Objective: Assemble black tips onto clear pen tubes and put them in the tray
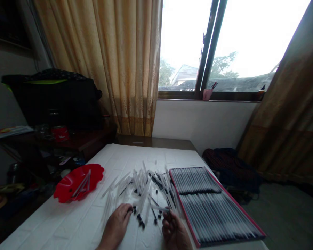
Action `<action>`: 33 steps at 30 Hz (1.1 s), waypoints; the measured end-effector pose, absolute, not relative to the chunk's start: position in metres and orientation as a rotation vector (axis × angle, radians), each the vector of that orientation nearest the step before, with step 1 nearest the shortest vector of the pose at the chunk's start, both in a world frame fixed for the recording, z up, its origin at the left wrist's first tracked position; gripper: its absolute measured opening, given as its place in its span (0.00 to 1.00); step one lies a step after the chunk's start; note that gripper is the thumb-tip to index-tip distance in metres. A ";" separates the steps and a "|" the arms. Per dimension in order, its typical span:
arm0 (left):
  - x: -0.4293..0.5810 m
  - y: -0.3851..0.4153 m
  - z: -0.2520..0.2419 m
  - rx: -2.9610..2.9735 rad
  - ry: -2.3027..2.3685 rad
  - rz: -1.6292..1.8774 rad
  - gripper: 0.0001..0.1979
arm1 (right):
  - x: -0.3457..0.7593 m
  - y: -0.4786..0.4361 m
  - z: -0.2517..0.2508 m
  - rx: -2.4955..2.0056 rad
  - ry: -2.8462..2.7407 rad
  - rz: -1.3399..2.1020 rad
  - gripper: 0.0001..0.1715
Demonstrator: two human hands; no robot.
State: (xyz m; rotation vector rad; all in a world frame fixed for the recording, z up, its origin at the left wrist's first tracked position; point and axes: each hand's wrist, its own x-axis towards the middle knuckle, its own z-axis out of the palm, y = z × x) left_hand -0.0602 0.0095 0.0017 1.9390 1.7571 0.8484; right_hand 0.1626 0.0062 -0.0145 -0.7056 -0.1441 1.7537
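Observation:
My left hand (116, 224) rests palm down on the white table (75, 222), its fingertips pinched on a small black cap at the edge of a heap of clear pen barrels (143, 189). My right hand (174, 231) is curled, fingers closed round a clear pen barrel (159, 208) that points left. Several loose black caps (141, 220) lie between the two hands. Just right of my right hand sits a red-edged tray (240, 208) packed with rows of pens.
A red scalloped dish (65, 187) with a few barrels sits at the table's left edge. A dark cluttered side table (54, 139) stands further left. Curtains and a window lie beyond; a dark bag (229, 166) is on the floor at right.

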 end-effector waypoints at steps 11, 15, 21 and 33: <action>-0.018 0.022 0.018 1.050 1.222 1.210 0.27 | 0.164 0.022 -0.011 -0.832 -0.168 1.699 0.31; -0.018 0.020 0.021 0.964 1.179 1.272 0.24 | 0.167 0.022 -0.015 -0.820 -0.164 1.710 0.30; -0.019 0.021 0.021 1.112 1.162 1.305 0.20 | 0.164 0.017 -0.014 -0.771 -0.111 1.719 0.33; -0.026 0.024 0.025 1.447 1.276 1.241 0.17 | 0.161 0.017 -0.018 -0.770 -0.178 1.702 0.30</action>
